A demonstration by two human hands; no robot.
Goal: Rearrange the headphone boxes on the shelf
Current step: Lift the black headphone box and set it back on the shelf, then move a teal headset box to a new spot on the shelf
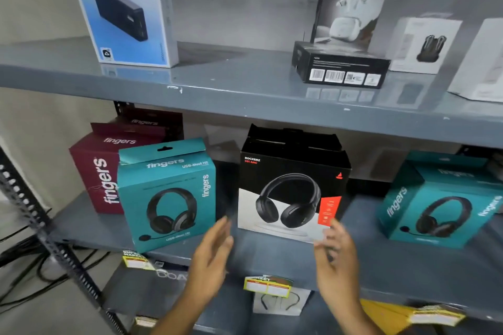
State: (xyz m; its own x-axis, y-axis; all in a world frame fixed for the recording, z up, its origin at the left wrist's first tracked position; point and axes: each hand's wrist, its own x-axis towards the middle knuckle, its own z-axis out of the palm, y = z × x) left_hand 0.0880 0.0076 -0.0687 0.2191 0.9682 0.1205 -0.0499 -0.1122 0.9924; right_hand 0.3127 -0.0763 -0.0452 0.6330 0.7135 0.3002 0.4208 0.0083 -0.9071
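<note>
Head view, only one. Grey metal rack, middle shelf (272, 255) carries the headphone boxes.

Black Rockerz box (292, 187) stands upright mid-shelf, front face out, leaning back a bit. Teal box (167, 196) to its left, upright, turned slightly, front corner near the shelf edge; there's a gap between the two. Maroon boxes (100, 168), at least two of them, sit behind and left of the teal one, touching or nearly so, can't tell which. Second teal box (438, 204) stands far right, well apart from the black box, angled.

Left hand (212, 250) is in front of the gap between teal and black boxes, fingers (224, 226) spread and extended, holding nothing. Right hand (336, 255) is at the black box's lower right corner, fingers loosely curled but apart, empty; fingertips overlap the box face in the frame, contact unclear due to motion blur.

Upper shelf (217, 81): blue-white box (122, 8) at left, Nirvana earbud box (351, 5) upright behind a flat black box (340, 65), white earbud box (424, 43) at right.

Yellow price tags (268, 285) hang on the middle shelf's front lip.
</note>
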